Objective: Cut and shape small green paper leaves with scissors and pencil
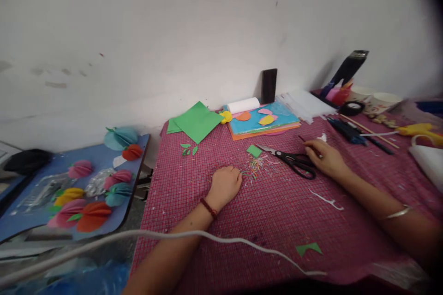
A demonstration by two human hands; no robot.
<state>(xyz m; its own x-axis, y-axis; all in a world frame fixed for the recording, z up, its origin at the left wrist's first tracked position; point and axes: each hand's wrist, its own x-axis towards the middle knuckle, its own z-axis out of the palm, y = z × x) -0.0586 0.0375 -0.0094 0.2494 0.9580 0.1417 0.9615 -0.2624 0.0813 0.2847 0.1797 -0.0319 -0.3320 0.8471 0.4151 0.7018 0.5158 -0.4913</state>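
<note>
Pinching thin dark-red stick (302, 138) between thumb and fingers of right hand (327, 160), aiming its tip up-left, just beside the handles of black-handled steel scissors (277, 153). Resting left hand (226, 184) on red checked tablecloth (263, 221), curling its fingers; can't tell whether grasping anything. Noting loose heap of thin multicoloured paper shreds (256, 163) just beside those fingers, plus small green paper square (254, 150) at the scissors' blade tips.

Containers: seeing white printed paper cup (382, 101) at far right of table, with second white paper cup (360, 93) partly behind it; can't tell contents of either. Seeing bunched red, pink and orange items (341, 94) left of cups; too blurred to say what's holding them. Seeing clear plastic tray (44, 191) on blue side table (98, 159), contents unclear, near fanned coloured-paper ornaments (94, 216).

Labels: making out patterning on front cup, too blurred to read.

Also seeing upright dark phone-like slab (269, 86) against wall, white paper roll (243, 104), blue sheet pack (242, 124) carrying pink, orange and yellow paper cutouts (266, 120), large green paper sheets (198, 122), green leaf cutouts (194, 150), yellow glue gun (420, 130).
</note>
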